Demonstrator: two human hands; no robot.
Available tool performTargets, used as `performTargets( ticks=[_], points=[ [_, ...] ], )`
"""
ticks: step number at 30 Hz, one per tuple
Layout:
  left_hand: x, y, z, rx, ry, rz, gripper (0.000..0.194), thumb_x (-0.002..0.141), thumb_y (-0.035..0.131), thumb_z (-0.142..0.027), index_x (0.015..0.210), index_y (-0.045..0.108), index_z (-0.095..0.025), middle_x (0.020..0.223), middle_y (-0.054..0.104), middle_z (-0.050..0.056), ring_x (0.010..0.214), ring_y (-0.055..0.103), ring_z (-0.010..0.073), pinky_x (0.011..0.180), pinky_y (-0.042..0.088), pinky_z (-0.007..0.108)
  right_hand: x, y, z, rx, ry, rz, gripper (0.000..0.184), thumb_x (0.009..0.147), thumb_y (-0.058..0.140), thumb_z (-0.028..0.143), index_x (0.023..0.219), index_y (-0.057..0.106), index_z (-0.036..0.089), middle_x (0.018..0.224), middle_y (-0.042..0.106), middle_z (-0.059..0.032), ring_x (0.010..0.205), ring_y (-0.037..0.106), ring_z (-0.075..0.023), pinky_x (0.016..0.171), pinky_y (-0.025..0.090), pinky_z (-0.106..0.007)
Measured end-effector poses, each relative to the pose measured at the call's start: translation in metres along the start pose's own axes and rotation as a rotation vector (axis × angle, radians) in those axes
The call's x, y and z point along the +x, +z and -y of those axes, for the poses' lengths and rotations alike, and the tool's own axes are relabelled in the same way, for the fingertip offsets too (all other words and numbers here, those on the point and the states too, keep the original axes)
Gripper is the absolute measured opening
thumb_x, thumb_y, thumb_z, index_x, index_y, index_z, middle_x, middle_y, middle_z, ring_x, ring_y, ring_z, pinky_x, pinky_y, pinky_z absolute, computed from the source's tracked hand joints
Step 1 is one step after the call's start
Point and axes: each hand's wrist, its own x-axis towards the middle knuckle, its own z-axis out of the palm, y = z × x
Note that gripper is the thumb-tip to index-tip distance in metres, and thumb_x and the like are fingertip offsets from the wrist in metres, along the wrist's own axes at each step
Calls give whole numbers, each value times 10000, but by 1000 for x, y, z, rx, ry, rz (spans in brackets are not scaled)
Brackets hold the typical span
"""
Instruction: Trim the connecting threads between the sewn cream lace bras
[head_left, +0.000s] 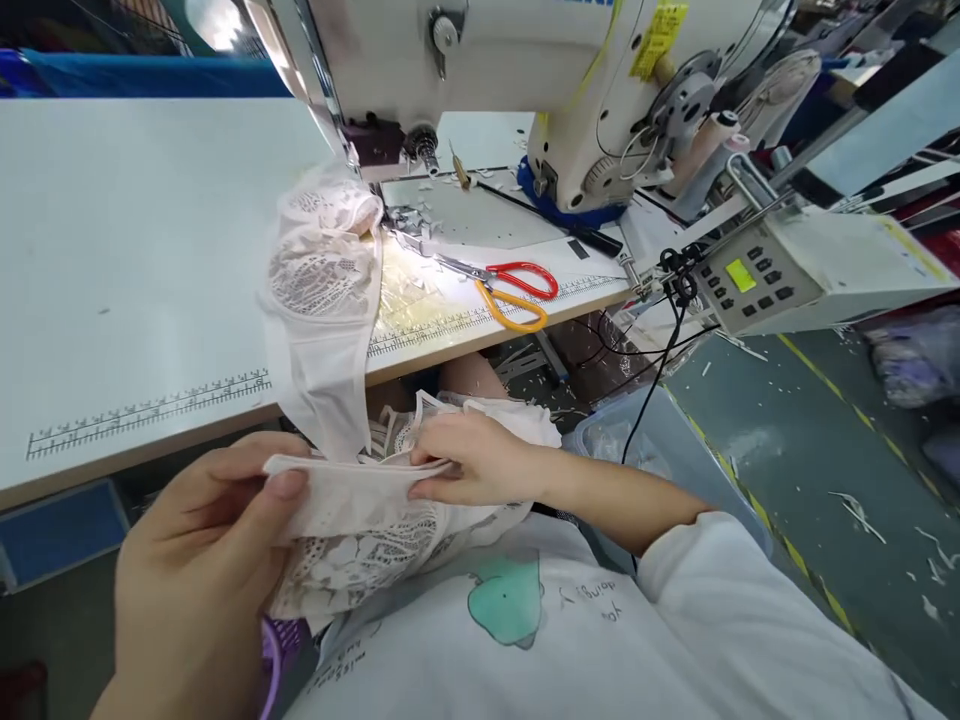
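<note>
My left hand [217, 530] pinches one end of a white fabric band [352, 495] between thumb and fingers. Farther along the same edge, my right hand [472, 460] grips the band, pulling it fairly straight over my lap. Lace fabric [352, 560] hangs below it, and more white lace pieces [517, 420] lie bunched behind my right hand. A white lace bra [322, 270] drapes over the table edge under the sewing machine's needle area, its lower part reaching down to my hands. Whether the band and the bra are joined is hidden.
The sewing machine [480, 60] stands on a white table [135, 250] with a printed ruler edge. Scissors [517, 290] with red and orange handles lie right of the bra. A control box [757, 275], a clear plastic bin [675, 440] and a purple basket [274, 660] are nearby.
</note>
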Motion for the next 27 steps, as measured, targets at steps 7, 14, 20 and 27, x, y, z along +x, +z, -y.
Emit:
performTargets(
  ticks=[7, 14, 20, 27],
  points=[
    [-1, -16, 0, 36, 86, -2, 119, 592, 653, -140, 646, 573, -209, 654, 646, -6, 543, 563, 140, 355, 447, 179, -12, 11, 17, 62, -21, -134, 232, 822, 607, 362, 708, 528, 177, 695, 562, 6, 685, 522, -114, 598, 383, -217],
    [13, -16, 9, 75, -200, -44, 231, 518, 773, -206, 616, 564, -186, 584, 646, -33, 388, 429, 72, 281, 336, 143, -13, 25, 10, -45, 85, -72, 278, 857, 539, 433, 742, 569, 183, 718, 599, -12, 725, 553, -133, 586, 381, -232],
    [27, -12, 11, 61, -248, -175, 275, 454, 771, -191, 607, 542, -194, 562, 659, -28, 419, 511, 126, 249, 326, 155, -22, 3, -12, -136, -48, 14, 302, 914, 451, 385, 865, 642, 157, 737, 647, -43, 702, 581, -146, 576, 395, -242],
    [42, -22, 23, 42, -237, -179, 241, 506, 763, -170, 646, 567, -180, 575, 650, -31, 442, 520, 114, 268, 331, 147, -50, -41, -35, -23, 86, 56, 242, 903, 477, 266, 875, 673, 126, 771, 678, -78, 700, 607, -146, 626, 452, -246]
  ],
)
